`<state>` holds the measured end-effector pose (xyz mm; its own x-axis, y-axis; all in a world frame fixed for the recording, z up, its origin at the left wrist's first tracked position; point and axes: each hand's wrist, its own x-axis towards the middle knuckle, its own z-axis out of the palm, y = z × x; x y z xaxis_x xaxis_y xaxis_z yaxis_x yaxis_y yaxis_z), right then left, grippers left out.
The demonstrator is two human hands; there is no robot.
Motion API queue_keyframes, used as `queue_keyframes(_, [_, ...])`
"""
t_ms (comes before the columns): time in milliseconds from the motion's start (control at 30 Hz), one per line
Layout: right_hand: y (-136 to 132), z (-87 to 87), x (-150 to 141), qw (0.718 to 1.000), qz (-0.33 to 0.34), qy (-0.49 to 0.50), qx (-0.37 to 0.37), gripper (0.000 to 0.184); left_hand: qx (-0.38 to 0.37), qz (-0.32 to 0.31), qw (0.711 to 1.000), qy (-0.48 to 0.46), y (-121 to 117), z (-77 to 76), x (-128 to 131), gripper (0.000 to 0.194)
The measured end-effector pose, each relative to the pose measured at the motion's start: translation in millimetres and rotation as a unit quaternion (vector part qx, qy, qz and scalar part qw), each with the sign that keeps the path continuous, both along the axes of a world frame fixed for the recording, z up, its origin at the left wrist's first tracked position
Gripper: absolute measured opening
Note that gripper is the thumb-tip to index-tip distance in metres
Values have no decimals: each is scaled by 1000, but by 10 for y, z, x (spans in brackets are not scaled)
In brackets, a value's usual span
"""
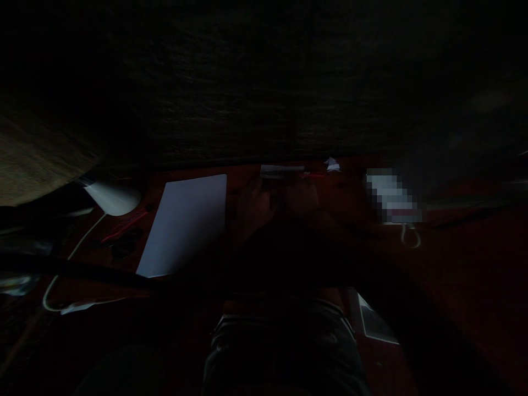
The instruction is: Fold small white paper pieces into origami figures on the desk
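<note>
The picture is very dark. My left hand (256,204) and my right hand (303,193) are close together near the far edge of a reddish-brown surface (346,190). Both look bent inward, but their fingers are lost in shadow, and I cannot make out anything between them. Just beyond the hands lies a pale, see-through flat strip (282,170), its near edge close to the fingertips. A thin red stick-like item (315,174) lies at its right end. To the left of my left hand is a white sheet of paper (187,223).
A crumpled white scrap (332,164) lies at the back. At left are a white cone-shaped object (113,197), a pale cord (84,236) and a red thin item (126,225). A blurred-out white item (391,195) with a loop sits right. A dark wall (231,99) rises behind.
</note>
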<state>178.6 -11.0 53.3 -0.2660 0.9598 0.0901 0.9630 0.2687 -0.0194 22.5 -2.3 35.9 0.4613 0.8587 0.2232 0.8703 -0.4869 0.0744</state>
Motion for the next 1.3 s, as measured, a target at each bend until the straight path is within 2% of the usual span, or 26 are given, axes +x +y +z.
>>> queue_keyframes(367, [2,43,16,999,-32,-2,10,41,16,33,999,31,-2,55,-52,32])
queue_keyframes(600, [1,87,94,997,-82,-4,1,40,6,55,997,46,-7,125,-71,34])
queue_keyframes(900, [9,118,154,989,-145,-5,-8,36,12,62,998,18,70,81,-169,33])
queue_keyframes(1300, [23,114,199,989,-148,-4,-12,35,8,65,998,-7,64,91,-229,32])
